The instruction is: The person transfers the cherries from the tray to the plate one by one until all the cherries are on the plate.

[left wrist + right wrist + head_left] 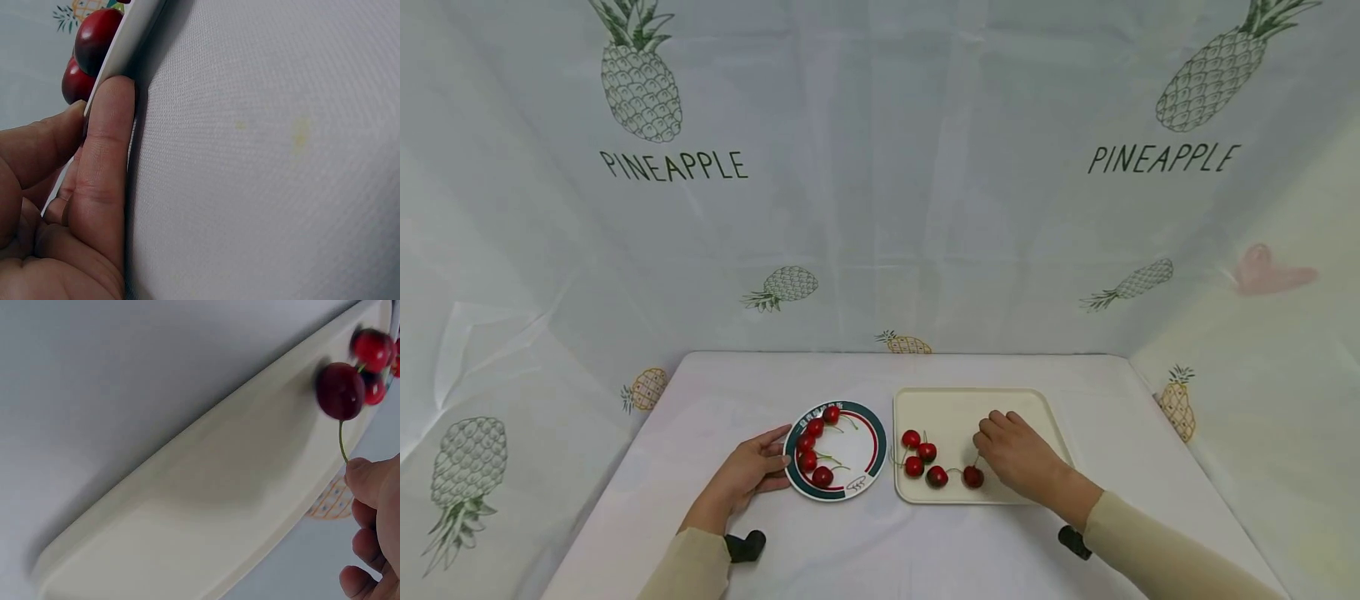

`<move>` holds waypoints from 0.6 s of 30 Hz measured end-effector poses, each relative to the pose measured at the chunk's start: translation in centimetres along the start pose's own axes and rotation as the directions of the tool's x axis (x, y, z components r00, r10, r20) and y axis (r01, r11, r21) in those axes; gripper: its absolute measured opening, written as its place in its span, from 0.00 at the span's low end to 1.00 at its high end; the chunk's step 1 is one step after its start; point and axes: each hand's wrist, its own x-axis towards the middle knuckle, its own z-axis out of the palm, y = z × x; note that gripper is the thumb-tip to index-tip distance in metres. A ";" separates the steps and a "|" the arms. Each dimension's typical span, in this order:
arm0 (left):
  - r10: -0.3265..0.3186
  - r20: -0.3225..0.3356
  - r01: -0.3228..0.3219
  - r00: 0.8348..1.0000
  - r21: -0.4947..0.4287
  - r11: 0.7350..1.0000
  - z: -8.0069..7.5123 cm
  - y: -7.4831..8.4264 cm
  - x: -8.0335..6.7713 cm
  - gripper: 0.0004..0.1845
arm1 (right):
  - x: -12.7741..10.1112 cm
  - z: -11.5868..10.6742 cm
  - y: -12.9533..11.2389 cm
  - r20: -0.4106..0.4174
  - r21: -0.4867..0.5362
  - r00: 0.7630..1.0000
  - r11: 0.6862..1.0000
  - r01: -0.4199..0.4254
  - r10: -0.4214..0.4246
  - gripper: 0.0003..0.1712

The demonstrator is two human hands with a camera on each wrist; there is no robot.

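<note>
My left hand [747,473] grips the left rim of a round plate [859,454] with a dark green border and red ring line. In the left wrist view, the thumb [44,147] presses on top of the rim and a finger [103,156] lies beneath it. Several red cherries [807,462] with stems sit along the plate's left side. Over the cream tray [1007,402], my right hand [1021,454] pinches the green stem of a dark red cherry [340,391], which hangs from thumb and fingertip. Whether it touches the tray is hard to tell.
Several more cherries [913,467] lie in the tray's left half. The tray stands just right of the plate on a white-covered table [865,550]. A white curtain [880,208] printed with pineapples rises behind the table.
</note>
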 end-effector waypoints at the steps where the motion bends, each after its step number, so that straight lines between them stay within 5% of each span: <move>1: 0.005 0.005 -0.005 1.000 0.006 1.000 0.0 0.1 0.0 0.34 | -0.4 0.1 0.4 -0.003 -0.009 1.000 1.000 0.001 -0.001 0.15; 10: -0.001 0.008 0.001 1.000 0.015 1.000 0.0 0.2 -0.3 0.34 | -3.2 1.0 2.4 -0.102 -0.005 0.995 1.000 -0.022 0.022 0.15; 15: -0.008 0.001 0.008 1.000 0.020 1.000 0.0 0.2 -0.3 0.34 | -3.2 1.7 1.9 -0.132 -0.033 0.990 0.998 -0.052 0.047 0.27; 18: -0.003 0.007 0.003 1.000 0.017 1.000 0.1 0.2 -0.3 0.35 | -3.1 1.8 1.6 -0.121 -0.043 0.990 0.996 -0.075 0.069 0.20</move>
